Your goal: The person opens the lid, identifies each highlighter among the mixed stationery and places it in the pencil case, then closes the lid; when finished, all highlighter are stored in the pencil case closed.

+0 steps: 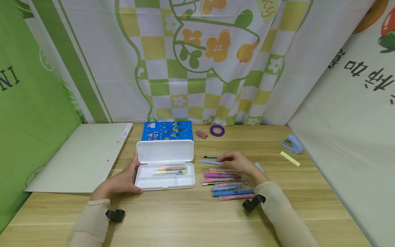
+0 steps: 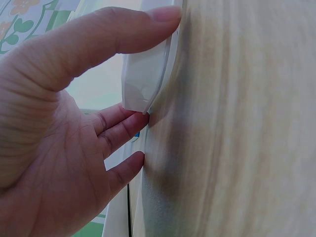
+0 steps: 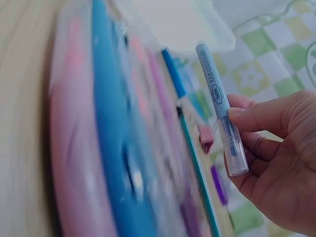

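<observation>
1. Pinching the light-blue capped pen between thumb and fingers, your right hand has it beyond the far end of the pen row, to the right of the white pencil case. Your thumb sits near the join with its clear cap, so tugging there might part the two.
2. Well apart from the right, your left hand grips the case's left end, thumb along the front edge, fingers toward the back. Uneven pressure could skew the case; a jolt might drop its raised lid.
3. Pens lie in the case's back compartment; a knock would probably set them sliding.
4. Beneath your right wrist lies the row, including a purple pen and a blue pen. A low sleeve could roll them.
5. Close behind the pinched pen, a dark green pencil could be nudged by your fingers.
6. Farther back are a pink binder clip and purple tape roll.
</observation>
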The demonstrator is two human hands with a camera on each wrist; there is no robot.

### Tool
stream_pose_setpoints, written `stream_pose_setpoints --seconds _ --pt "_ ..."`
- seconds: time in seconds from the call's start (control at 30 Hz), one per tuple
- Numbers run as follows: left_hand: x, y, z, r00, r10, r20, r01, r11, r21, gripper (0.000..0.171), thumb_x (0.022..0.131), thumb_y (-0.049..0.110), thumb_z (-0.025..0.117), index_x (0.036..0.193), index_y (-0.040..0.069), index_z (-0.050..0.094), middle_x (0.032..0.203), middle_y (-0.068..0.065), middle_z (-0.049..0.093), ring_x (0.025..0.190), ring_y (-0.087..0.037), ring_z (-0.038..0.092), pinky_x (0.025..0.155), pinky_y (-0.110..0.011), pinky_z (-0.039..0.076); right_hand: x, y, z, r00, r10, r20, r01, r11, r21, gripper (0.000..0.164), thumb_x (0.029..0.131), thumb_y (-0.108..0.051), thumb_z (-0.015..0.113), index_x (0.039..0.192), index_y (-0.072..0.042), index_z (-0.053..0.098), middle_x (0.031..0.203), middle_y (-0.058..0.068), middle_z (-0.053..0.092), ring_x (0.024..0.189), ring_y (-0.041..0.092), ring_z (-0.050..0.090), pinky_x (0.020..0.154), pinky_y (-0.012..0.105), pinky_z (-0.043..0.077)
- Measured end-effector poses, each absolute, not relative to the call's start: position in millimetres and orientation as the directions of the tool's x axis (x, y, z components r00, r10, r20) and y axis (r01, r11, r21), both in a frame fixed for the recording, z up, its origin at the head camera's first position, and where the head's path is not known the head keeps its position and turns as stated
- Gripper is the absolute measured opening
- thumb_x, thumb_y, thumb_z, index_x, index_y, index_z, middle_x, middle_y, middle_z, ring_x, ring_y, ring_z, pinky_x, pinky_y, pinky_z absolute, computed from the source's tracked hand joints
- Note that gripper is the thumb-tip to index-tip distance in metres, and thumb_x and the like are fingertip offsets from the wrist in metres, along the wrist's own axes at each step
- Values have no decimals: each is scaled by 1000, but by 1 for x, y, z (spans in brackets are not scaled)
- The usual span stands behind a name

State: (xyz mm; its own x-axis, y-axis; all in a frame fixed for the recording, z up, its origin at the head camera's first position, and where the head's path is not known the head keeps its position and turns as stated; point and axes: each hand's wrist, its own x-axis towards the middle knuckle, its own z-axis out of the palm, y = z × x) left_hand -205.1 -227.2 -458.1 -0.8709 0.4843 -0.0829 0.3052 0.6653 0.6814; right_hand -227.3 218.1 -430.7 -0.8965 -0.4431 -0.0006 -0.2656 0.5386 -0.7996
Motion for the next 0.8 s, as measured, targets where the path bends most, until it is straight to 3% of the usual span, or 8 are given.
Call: stream_pose_setpoints --seconds 0.3,0.63,0.8 --pt "-204 -228 -457 -874 480 -79 302 663 685 140 64 30 87 143 -3 -24 133 -29 34 128 -42 27 108 -60 15 -229 156 -423 -844 -528 95 -372 449 -813 16 87 1 61 99 2 72 100 14 68 85 14 58 73 24 48" --pt "-204 -226 -457 -873 482 -79 306 667 679 139 64 28 87 143 -3 -24 133 -29 34 128 -42 27 108 -60 15 -230 90 -434 -877 -480 35 -314 518 -796 15 87 1 62 96 -2 74 97 8 69 89 17 59 77 25 49" --pt "-203 -225 -454 -870 488 -75 313 662 681 138 64 27 87 143 -4 -23 133 -30 34 127 -43 27 107 -62 15 -229 68 -437 -895 -444 31 -306 563 -768 11 85 0 66 89 -3 75 89 5 70 82 13 59 72 23 49"
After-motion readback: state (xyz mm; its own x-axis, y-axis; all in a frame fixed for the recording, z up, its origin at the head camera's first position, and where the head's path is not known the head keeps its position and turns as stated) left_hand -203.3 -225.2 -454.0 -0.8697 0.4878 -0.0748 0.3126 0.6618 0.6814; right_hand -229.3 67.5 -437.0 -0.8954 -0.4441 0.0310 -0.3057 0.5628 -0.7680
